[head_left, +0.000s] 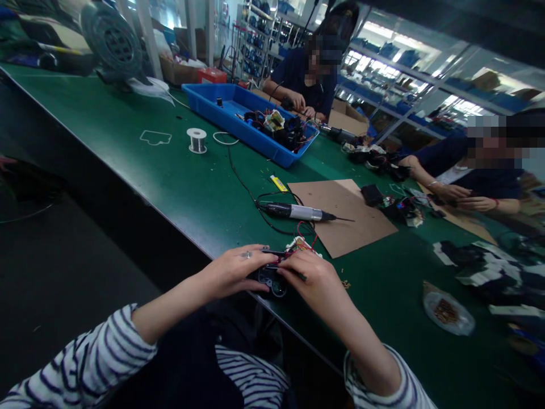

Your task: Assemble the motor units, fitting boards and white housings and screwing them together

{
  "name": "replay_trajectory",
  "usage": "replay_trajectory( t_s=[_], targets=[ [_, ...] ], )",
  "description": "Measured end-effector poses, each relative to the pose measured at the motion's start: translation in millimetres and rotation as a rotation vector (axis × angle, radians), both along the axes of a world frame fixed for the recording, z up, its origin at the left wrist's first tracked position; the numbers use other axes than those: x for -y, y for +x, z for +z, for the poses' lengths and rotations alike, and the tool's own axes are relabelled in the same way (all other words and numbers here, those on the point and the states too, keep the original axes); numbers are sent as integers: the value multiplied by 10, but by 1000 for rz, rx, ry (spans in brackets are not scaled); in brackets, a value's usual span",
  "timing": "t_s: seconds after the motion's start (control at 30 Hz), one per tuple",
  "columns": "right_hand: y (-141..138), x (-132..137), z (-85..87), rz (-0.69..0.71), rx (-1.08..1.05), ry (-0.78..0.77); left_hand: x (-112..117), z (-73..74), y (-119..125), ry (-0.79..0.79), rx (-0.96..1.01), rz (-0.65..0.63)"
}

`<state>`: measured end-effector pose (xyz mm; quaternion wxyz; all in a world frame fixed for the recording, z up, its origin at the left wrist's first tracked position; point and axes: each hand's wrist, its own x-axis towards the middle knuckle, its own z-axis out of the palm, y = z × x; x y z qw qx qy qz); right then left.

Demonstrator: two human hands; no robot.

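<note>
At the near edge of the green table, my left hand (pixel 238 270) is closed around a small dark plastic housing (pixel 272 281) with round parts inside. My right hand (pixel 309 272) is bent over the same housing, its thumb and fingers pinched at the upper side; whatever lies between the fingertips is hidden. Red wires and a pale circuit board (pixel 301 245) stick out just beyond the hands. Farther on, an electric screwdriver (pixel 298 212) with a silver body rests partly on a brown cardboard sheet (pixel 353 233), its bit pointing right.
A blue tray (pixel 242 133) holds dark wired assemblies. Left of it stand a solder spool (pixel 197 141) and a blower (pixel 113 42). A yellow packet (pixel 278 183) lies near the screwdriver cord. At right is a dish of small screws (pixel 447 312). Two people work across the table.
</note>
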<state>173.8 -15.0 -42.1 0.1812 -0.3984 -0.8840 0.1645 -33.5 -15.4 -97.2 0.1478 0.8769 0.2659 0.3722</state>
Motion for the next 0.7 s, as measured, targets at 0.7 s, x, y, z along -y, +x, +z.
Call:
replay_trajectory(
  t_s=[0.7],
  targets=[
    [-87, 77, -151, -52, -17, 113, 359, -193, 101, 147, 16, 327]
  ],
)
